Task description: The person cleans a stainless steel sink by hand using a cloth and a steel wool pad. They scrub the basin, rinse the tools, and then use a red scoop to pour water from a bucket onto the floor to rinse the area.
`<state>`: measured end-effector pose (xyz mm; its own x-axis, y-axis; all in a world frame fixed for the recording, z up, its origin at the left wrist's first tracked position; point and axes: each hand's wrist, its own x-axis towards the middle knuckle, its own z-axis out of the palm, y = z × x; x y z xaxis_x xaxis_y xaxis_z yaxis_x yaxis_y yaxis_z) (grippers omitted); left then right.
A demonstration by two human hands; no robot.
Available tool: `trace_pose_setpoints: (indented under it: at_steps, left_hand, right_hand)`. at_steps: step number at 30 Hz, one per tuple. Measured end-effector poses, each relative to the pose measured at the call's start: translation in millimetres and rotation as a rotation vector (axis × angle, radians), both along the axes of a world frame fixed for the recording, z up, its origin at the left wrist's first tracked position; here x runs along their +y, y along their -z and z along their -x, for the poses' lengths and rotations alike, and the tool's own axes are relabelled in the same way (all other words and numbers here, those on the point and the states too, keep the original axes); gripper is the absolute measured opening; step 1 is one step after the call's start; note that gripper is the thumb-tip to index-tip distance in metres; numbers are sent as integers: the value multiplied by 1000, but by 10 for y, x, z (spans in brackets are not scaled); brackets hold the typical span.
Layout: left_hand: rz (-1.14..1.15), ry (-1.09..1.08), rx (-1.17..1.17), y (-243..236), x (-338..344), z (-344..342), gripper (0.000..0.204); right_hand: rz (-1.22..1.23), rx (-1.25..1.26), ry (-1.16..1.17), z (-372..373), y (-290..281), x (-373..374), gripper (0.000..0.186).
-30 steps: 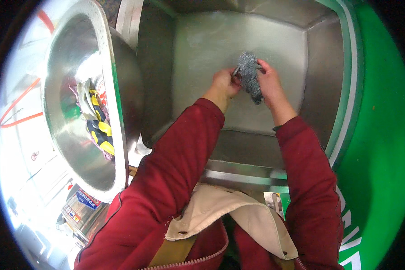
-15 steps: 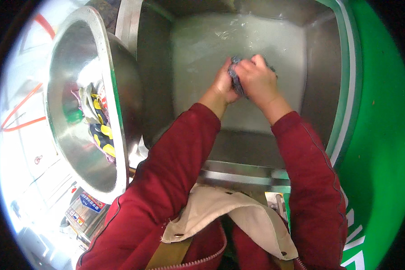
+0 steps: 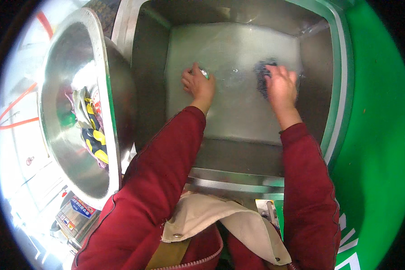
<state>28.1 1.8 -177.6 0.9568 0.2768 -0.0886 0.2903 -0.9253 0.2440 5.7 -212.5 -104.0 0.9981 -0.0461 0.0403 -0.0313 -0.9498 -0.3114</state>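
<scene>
My left hand (image 3: 199,86) is at the left of the sink water, fingers bent. Between its thumb and forefinger shows a small shiny round thing (image 3: 204,73), whose kind I cannot make out. On the right side, my right hand (image 3: 282,87) has its fingers curled at the edge of a dark grey cloth (image 3: 262,81). The cloth hangs loose and spread in the cloudy water, its outline blurred. Both hands are inside the metal sink (image 3: 238,155), well apart from each other.
Left of the sink, a large metal bowl (image 3: 60,135) stands tilted, with crumpled yellow, black and pale cloths (image 3: 94,139) in it. A green surface (image 3: 378,135) runs along the sink's right side. A beige apron (image 3: 229,211) hangs at my front.
My hands were together, squeezing the grey cloth. They have parted: the left went left, the right went right with the cloth, which has opened out in the water.
</scene>
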Motion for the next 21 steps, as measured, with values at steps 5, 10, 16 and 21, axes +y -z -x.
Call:
trace_pose_setpoints:
  at_steps: [5, 10, 16, 21]
  left_hand:
    - [69, 768, 210, 56, -158, 204, 48]
    - [804, 162, 502, -198, -426, 212, 45]
    - [2489, -389, 576, -1073, -229, -51, 70]
    - [2707, -9, 723, -1615, -225, -80, 74]
  right_hand:
    - [223, 222, -8, 206, 246, 1, 29]
    - [-354, 350, 70, 143, 147, 9, 28]
    - [-1494, 197, 261, -161, -822, -547, 26]
    - [-1971, 104, 196, 83, -1675, -633, 27]
